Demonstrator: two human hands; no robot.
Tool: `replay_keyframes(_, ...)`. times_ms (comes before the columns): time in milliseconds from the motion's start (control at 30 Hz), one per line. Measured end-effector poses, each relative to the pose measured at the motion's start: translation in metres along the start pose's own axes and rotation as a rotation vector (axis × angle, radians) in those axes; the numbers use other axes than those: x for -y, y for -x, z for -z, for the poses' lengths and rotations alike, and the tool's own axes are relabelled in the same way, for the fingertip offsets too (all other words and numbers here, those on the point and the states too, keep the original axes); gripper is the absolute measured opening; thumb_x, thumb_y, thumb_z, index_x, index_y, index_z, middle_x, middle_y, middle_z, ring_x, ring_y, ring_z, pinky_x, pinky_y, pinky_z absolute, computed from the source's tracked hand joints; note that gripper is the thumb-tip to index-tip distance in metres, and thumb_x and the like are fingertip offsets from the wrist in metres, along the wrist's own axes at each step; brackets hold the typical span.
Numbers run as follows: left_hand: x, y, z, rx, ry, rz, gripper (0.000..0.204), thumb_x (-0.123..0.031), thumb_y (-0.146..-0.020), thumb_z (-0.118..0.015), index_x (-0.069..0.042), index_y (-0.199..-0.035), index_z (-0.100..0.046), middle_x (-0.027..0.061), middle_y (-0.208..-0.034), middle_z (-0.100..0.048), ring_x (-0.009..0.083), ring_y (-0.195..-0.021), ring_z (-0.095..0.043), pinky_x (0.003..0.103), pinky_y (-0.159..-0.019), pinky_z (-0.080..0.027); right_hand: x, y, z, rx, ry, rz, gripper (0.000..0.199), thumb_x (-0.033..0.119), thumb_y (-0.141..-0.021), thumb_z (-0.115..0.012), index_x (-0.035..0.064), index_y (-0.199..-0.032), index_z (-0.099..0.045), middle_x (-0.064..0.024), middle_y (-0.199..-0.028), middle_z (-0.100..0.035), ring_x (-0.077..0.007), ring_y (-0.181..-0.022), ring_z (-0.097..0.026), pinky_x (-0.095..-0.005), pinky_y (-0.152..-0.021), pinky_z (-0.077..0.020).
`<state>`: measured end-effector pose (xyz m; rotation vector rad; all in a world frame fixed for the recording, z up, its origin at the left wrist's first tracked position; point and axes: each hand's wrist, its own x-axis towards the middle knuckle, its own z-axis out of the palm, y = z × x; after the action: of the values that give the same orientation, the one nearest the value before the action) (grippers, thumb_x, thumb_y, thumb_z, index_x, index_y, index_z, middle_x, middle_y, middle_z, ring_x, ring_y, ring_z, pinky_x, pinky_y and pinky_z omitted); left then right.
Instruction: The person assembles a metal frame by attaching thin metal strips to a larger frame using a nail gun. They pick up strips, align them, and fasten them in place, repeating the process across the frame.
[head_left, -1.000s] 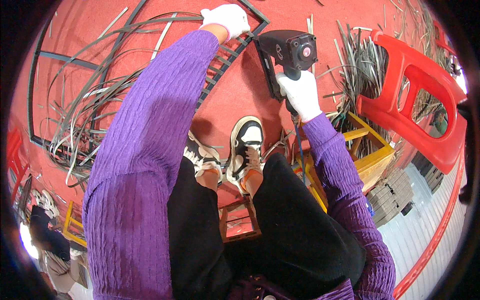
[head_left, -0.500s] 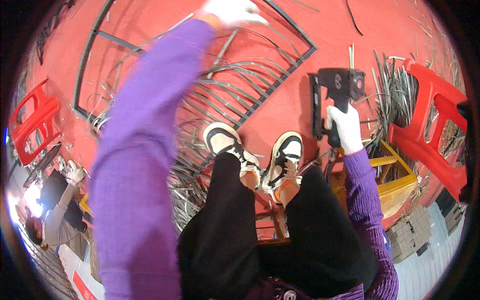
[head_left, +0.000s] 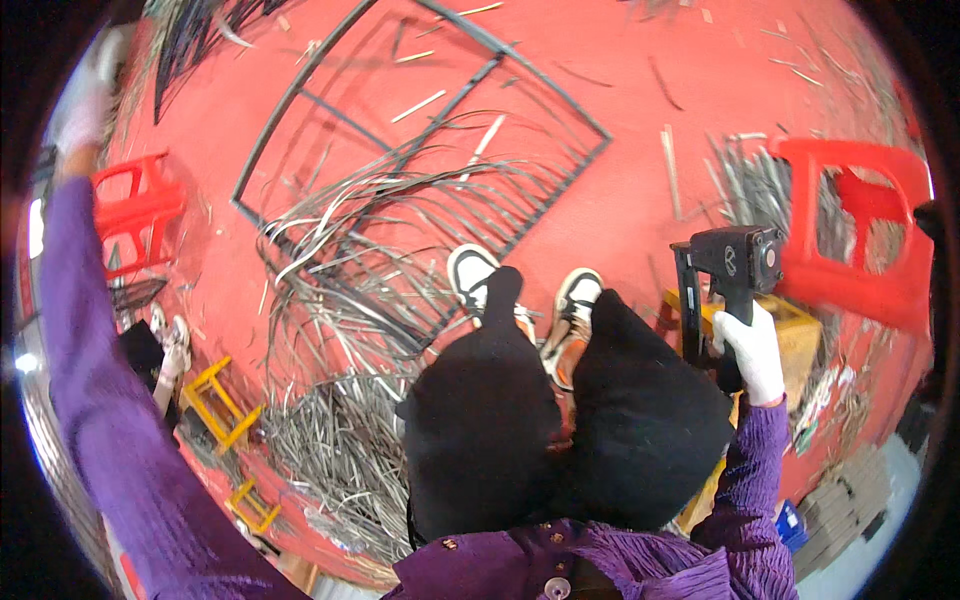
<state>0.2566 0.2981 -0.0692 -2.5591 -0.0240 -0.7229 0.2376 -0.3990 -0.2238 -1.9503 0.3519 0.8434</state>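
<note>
My right hand (head_left: 752,352), in a white glove, is wrapped around the grip of a black staple gun (head_left: 732,255), held upright to the right of my knees. Far out at the upper left, my left hand (head_left: 85,115) is stretched away from my body. It is pale, smeared by motion and near the dark rim, so its fingers cannot be made out. On the floor beyond my shoes lies a dark rectangular frame (head_left: 555,197) with crossbars. Grey flat strips (head_left: 345,215) run along one side of it, their loose ends spreading to the left.
A heap of grey strips (head_left: 335,455) lies left of my legs. Red plastic stools stand at left (head_left: 140,210) and right (head_left: 800,235). Behind the staple gun is a yellow wooden stool (head_left: 800,335); a smaller yellow frame (head_left: 222,405) is at left, near another person's hand (head_left: 175,355).
My left arm has swung from above the frame out to the far left. The view has shifted, and the staple gun in my right hand now appears lower and farther right.
</note>
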Motion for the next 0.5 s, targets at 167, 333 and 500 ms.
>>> replay_keyframes(167,-0.165,0.194,-0.02,0.68,0.491,-0.248,0.024,-0.025,-0.085,-0.059,-0.007,-0.099,-0.067,0.0152,-0.094,-0.066,0.0328,-0.085,-0.061,0.043,-0.075,-0.048,-0.002,0.087,0.079,-0.211,0.187,-0.051,0.011,0.01,-0.083,-0.061,0.0022,-0.091,-0.06,0.0002,-0.061,-0.054,-0.0088,-0.052,-0.05,-0.0257,-0.051,-0.04)
replay_keyframes(333,-0.351,0.38,-0.011,1.076,0.902,0.141,0.036,-0.029,-0.083,-0.059,-0.011,-0.114,-0.062,0.0121,-0.103,-0.064,0.0309,-0.092,-0.062,0.043,-0.08,-0.048,-0.062,0.099,0.111,-0.665,0.838,0.083,0.037,0.02,-0.084,-0.061,0.0126,-0.12,-0.058,-0.0172,-0.079,-0.062,-0.0313,-0.07,-0.061,-0.039,-0.063,-0.0481)
replay_keyframes(500,-0.422,0.45,-0.033,1.188,0.84,0.271,0.038,-0.028,-0.084,-0.057,-0.012,-0.119,-0.06,0.0125,-0.105,-0.064,0.0304,-0.092,-0.062,0.043,-0.079,-0.047,-0.139,0.071,0.093,-0.902,0.966,-0.037,0.066,0.031,-0.082,-0.07,0.0201,-0.141,-0.044,-0.0169,-0.097,-0.065,-0.0365,-0.077,-0.064,-0.0426,-0.067,-0.0497)
